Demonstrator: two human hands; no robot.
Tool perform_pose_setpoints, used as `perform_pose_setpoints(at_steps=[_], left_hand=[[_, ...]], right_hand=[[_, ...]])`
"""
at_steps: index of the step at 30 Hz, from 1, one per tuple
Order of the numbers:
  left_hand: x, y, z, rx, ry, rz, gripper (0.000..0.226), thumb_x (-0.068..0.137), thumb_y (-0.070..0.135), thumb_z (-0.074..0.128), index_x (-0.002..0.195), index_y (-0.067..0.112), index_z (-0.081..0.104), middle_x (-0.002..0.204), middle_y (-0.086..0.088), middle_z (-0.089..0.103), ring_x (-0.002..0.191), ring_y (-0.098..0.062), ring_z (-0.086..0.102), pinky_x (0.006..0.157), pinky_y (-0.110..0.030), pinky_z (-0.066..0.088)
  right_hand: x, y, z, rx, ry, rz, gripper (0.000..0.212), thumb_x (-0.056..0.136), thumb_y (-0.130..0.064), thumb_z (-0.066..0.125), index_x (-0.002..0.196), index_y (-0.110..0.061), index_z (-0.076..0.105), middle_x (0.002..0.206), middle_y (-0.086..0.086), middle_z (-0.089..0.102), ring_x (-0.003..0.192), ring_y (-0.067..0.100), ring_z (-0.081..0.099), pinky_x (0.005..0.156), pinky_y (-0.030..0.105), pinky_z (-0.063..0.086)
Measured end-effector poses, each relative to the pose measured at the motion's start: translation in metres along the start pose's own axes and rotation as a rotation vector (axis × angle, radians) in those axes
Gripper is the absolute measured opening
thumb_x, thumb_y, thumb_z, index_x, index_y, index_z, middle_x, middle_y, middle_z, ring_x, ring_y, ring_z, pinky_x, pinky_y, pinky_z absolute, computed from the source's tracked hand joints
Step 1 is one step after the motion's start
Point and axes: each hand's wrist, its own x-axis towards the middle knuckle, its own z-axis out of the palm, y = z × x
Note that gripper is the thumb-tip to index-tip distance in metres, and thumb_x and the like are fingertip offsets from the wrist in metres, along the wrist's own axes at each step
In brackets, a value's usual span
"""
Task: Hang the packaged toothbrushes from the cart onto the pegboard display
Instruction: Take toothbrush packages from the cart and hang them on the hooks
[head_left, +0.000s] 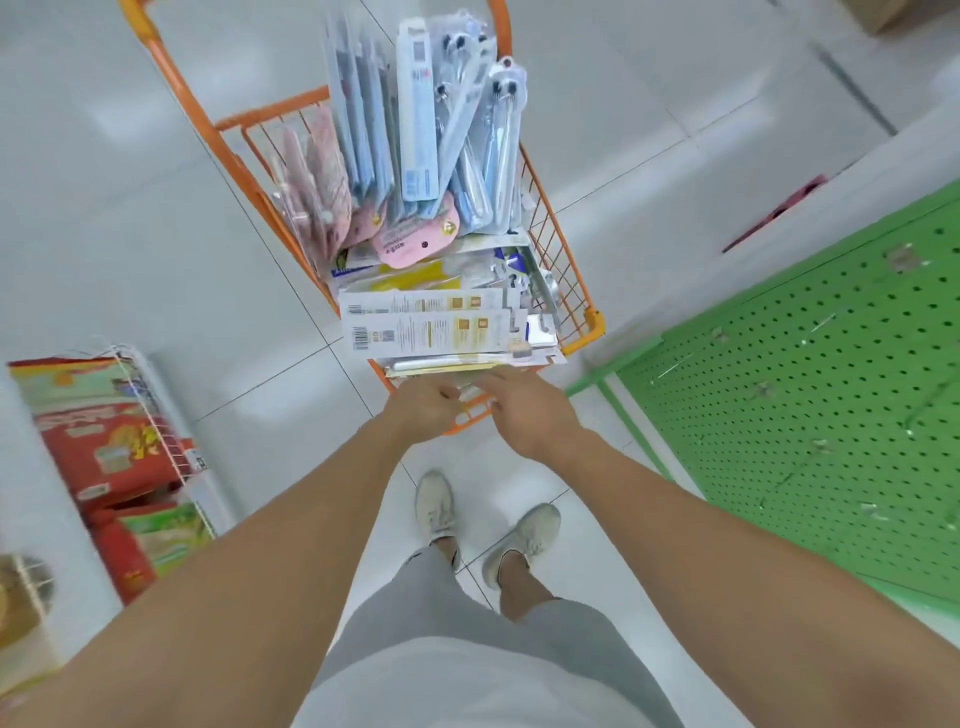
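Reaching into the near end of the orange cart (589, 322) now, both hands down at the stack of flat packs. Left hand (423, 410) over the near rim, fingers curled loosely downward, nothing clearly gripped; cannot tell whether anything is pinched underneath. Right hand (524, 410) just beside it, fingers stretched forward and fairly straight, tips touching the bottom edge of the near packs (423, 325). Looks like the pick-up step, judging by the reach: choosing a pack, not yet lifting.

Packaged toothbrushes all in the cart: white-and-yellow carded ones lying flat at the near end, pink packs (311, 182) upright at the far left, blue packs (415, 114) standing tall at the far end.

Next move, probably: close fingers round one card, draw it free without dragging its neighbours, then swing right to the green pegboard (810, 364) and thread the hang hole onto a hook. Hooks (675, 369) thin and hard to make out, apparently bare.

Pale tiled floor (156, 234) all round, glossy. Wire rack with red and green bagged goods (104, 441) near left. Grey shorts and pale trainers (519, 540) below.
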Motion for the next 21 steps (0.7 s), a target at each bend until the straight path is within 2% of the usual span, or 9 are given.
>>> perform_pose_setpoints(at_steps=[2,4,7,9,12,14,16,19,21], left_hand=[[0.000,-0.001,0.000,0.034,-0.020,0.006,0.032,0.093,0.016,0.048,0.116,0.021,0.070,0.127,0.007,0.064,0.119,-0.017,0.054,0.086,-0.023,0.036],[-0.001,-0.001,0.002,0.038,-0.036,-0.001,0.034,0.093,0.016,0.047,0.117,0.024,0.070,0.131,0.010,0.061,0.124,-0.017,0.052,0.088,-0.022,0.033],[-0.003,-0.001,0.005,0.012,-0.072,-0.030,0.033,0.092,0.018,0.048,0.111,0.029,0.073,0.131,0.012,0.061,0.119,-0.014,0.052,0.088,-0.023,0.038],[-0.008,0.001,0.008,-0.033,-0.114,-0.050,0.032,0.093,0.019,0.047,0.109,0.028,0.073,0.127,0.011,0.062,0.116,-0.015,0.054,0.091,-0.026,0.045],[-0.018,0.008,0.014,-0.114,-0.213,-0.080,0.027,0.096,0.021,0.048,0.109,0.024,0.071,0.120,0.005,0.064,0.111,-0.019,0.059,0.096,-0.032,0.050],[-0.024,0.012,0.017,-0.200,-0.296,-0.118,0.018,0.097,0.019,0.053,0.108,0.020,0.067,0.111,0.000,0.064,0.104,-0.019,0.060,0.102,-0.036,0.049],[-0.031,0.017,0.017,-0.290,-0.361,-0.166,0.018,0.097,0.016,0.058,0.114,0.019,0.063,0.103,-0.001,0.066,0.096,-0.018,0.062,0.100,-0.036,0.051],[-0.044,0.030,0.000,-0.365,-0.379,-0.148,0.026,0.100,0.026,0.059,0.121,0.013,0.062,0.110,-0.006,0.073,0.101,-0.022,0.072,0.094,-0.036,0.057],[-0.051,0.046,-0.026,-0.459,-0.314,-0.080,0.026,0.100,0.031,0.058,0.118,0.013,0.063,0.106,-0.009,0.075,0.093,-0.023,0.074,0.082,-0.031,0.059]], right_hand=[[-0.002,0.001,0.005,-0.044,-0.054,0.019,0.043,0.095,-0.011,0.052,0.135,-0.025,0.054,0.143,-0.005,0.049,0.120,0.026,0.056,0.084,0.039,0.054],[-0.004,0.002,0.006,-0.063,-0.075,0.040,0.040,0.094,-0.011,0.053,0.133,-0.022,0.054,0.144,-0.005,0.047,0.119,0.026,0.056,0.083,0.036,0.052],[-0.005,0.001,0.002,-0.066,-0.081,0.056,0.035,0.096,-0.016,0.054,0.130,-0.020,0.057,0.137,-0.001,0.051,0.117,0.027,0.057,0.078,0.033,0.043],[-0.005,0.000,-0.003,-0.077,-0.128,0.088,0.030,0.096,-0.017,0.053,0.125,-0.020,0.060,0.128,0.002,0.057,0.113,0.027,0.060,0.078,0.033,0.044],[-0.005,0.004,-0.008,-0.130,-0.213,0.106,0.018,0.097,-0.022,0.052,0.107,-0.017,0.066,0.108,0.003,0.063,0.102,0.027,0.062,0.071,0.032,0.042],[-0.008,0.006,-0.011,-0.174,-0.284,0.094,0.018,0.098,-0.028,0.053,0.103,-0.016,0.066,0.106,0.004,0.063,0.095,0.026,0.059,0.070,0.032,0.042],[-0.012,0.006,-0.015,-0.203,-0.368,0.083,0.024,0.099,-0.031,0.054,0.109,-0.014,0.066,0.113,0.006,0.064,0.096,0.025,0.059,0.072,0.032,0.044],[-0.013,0.003,-0.037,-0.093,-0.577,0.082,0.031,0.101,-0.029,0.054,0.125,-0.010,0.065,0.112,0.010,0.066,0.091,0.027,0.067,0.076,0.035,0.056],[-0.009,0.000,-0.065,0.148,-0.561,0.103,0.027,0.102,-0.024,0.055,0.121,-0.009,0.066,0.104,0.013,0.071,0.077,0.027,0.071,0.078,0.037,0.061]])
